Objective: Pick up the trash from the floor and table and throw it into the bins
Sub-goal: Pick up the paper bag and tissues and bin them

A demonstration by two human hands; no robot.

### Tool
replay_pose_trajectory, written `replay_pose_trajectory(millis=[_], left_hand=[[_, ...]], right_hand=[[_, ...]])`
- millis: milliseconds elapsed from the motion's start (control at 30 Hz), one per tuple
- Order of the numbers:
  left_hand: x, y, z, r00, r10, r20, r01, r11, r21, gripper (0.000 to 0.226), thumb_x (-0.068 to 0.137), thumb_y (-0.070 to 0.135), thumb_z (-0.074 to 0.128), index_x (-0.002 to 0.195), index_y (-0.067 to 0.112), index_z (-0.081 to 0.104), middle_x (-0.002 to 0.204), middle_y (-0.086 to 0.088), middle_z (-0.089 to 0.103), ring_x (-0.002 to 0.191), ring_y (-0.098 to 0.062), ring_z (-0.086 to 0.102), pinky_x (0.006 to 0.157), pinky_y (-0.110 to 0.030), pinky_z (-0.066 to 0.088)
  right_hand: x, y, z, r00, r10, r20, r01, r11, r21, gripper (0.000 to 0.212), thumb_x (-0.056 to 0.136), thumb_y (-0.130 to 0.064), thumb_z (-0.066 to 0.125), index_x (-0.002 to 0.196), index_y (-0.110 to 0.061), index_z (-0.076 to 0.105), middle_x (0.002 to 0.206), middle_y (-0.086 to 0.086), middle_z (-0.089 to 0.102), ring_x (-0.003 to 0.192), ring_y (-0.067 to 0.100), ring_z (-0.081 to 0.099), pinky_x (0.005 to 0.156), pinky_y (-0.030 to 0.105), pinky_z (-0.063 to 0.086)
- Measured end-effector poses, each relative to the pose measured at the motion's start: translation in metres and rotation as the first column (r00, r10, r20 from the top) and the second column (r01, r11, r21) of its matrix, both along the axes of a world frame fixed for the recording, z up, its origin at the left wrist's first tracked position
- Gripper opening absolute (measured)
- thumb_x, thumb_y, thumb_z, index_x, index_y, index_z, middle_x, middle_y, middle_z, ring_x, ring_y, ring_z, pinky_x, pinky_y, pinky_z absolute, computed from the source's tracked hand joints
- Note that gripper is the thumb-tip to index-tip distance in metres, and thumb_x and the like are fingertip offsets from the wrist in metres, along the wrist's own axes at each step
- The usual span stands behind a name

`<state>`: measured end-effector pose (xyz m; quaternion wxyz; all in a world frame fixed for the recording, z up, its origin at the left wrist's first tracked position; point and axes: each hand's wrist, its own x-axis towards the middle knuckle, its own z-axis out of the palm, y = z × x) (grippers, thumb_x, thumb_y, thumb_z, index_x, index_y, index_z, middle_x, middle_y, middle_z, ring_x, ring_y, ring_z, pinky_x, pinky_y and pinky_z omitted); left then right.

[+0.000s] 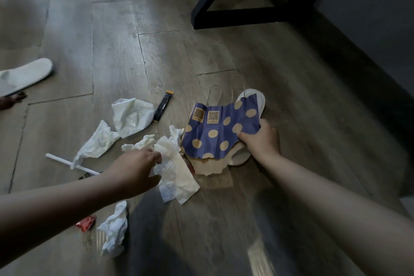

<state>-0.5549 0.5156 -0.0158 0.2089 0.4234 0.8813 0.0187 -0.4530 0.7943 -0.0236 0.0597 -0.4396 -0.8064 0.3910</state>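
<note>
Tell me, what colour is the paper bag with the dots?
The paper bag is blue with tan dots, seen in the head view.
</note>
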Motion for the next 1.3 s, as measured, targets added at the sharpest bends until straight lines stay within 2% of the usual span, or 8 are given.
replay_pose_trajectory(millis=[167,300,667,800,900,967,1100,1300], left_hand=[[-0.002,0.0,0.0,1.0,0.005,-0.007,-0.005,1.0,-0.009,0.032,0.085,0.039,0.062,0.114,0.025,0.058,0.111,0.008,0.059,0.092,-0.009,0.057,0.075,-0.023,0.049],[-0.004,0.001,0.002,1.0,0.024,-0.013,-0.024,1.0,-0.004,0.034,0.085,0.04,0.062,0.114,0.024,0.058,0.111,0.006,0.06,0.093,-0.011,0.059,0.078,-0.028,0.051],[-0.009,0.0,-0.001,0.997,0.069,-0.021,-0.068,0.998,0.015,0.045,0.084,0.039,0.064,0.124,0.022,0.053,0.123,0.003,0.056,0.105,-0.015,0.058,0.085,-0.032,0.052],[-0.008,0.002,0.0,0.998,0.062,-0.018,-0.062,0.998,0.022,0.047,0.085,0.038,0.064,0.128,0.022,0.051,0.126,0.003,0.054,0.106,-0.014,0.058,0.085,-0.031,0.052],[-0.009,0.0,-0.001,0.998,0.057,-0.019,-0.056,0.998,0.027,0.048,0.085,0.04,0.064,0.128,0.022,0.051,0.124,0.004,0.056,0.105,-0.013,0.058,0.085,-0.031,0.052],[-0.009,-0.001,-0.001,0.998,0.054,-0.02,-0.054,0.998,0.026,0.047,0.084,0.04,0.064,0.126,0.023,0.052,0.123,0.005,0.056,0.104,-0.013,0.058,0.085,-0.03,0.052],[-0.011,-0.004,-0.002,0.998,0.054,-0.026,-0.053,0.998,0.023,0.044,0.084,0.041,0.064,0.124,0.024,0.052,0.122,0.004,0.056,0.103,-0.013,0.058,0.083,-0.028,0.051],[-0.015,-0.013,-0.003,0.996,0.088,-0.028,-0.088,0.996,0.0,0.043,0.085,0.041,0.063,0.123,0.024,0.053,0.12,0.004,0.057,0.103,-0.014,0.057,0.083,-0.027,0.051]], right_hand=[[-0.001,-0.016,0.012,0.986,0.087,-0.143,-0.087,0.996,0.005,0.031,0.082,-0.015,0.072,0.111,-0.015,0.061,0.105,-0.004,0.062,0.087,0.006,0.055,0.063,0.01,0.038],[-0.006,-0.023,0.018,0.979,0.116,-0.169,-0.117,0.993,0.007,0.021,0.082,-0.015,0.071,0.101,-0.017,0.061,0.102,-0.003,0.062,0.086,0.01,0.056,0.064,0.015,0.041],[0.001,-0.017,0.032,0.966,0.106,-0.234,-0.133,0.986,-0.1,0.022,0.086,-0.012,0.068,0.107,-0.015,0.063,0.098,-0.007,0.063,0.081,0.0,0.056,0.061,0.014,0.042],[0.004,-0.018,0.031,0.963,0.193,-0.188,-0.208,0.976,-0.062,0.02,0.083,-0.012,0.069,0.101,-0.019,0.064,0.095,-0.007,0.066,0.087,0.009,0.062,0.066,0.019,0.047],[0.005,-0.022,0.032,0.939,0.336,-0.081,-0.338,0.941,-0.018,0.015,0.085,-0.012,0.066,0.091,-0.023,0.059,0.083,-0.013,0.06,0.077,0.003,0.058,0.058,0.014,0.04],[0.003,-0.027,0.031,0.91,0.415,-0.005,-0.414,0.91,0.027,0.015,0.085,-0.01,0.063,0.097,-0.019,0.058,0.089,-0.008,0.062,0.081,0.007,0.059,0.06,0.016,0.044],[-0.008,-0.048,0.021,0.829,0.54,0.143,-0.557,0.818,0.141,0.025,0.082,-0.01,0.057,0.107,-0.011,0.056,0.103,0.006,0.064,0.095,0.024,0.062,0.08,0.038,0.053],[-0.018,-0.076,-0.002,0.809,0.552,0.202,-0.578,0.809,0.106,0.035,0.082,-0.031,0.067,0.11,-0.014,0.054,0.106,0.003,0.06,0.096,0.022,0.06,0.082,0.038,0.053]])
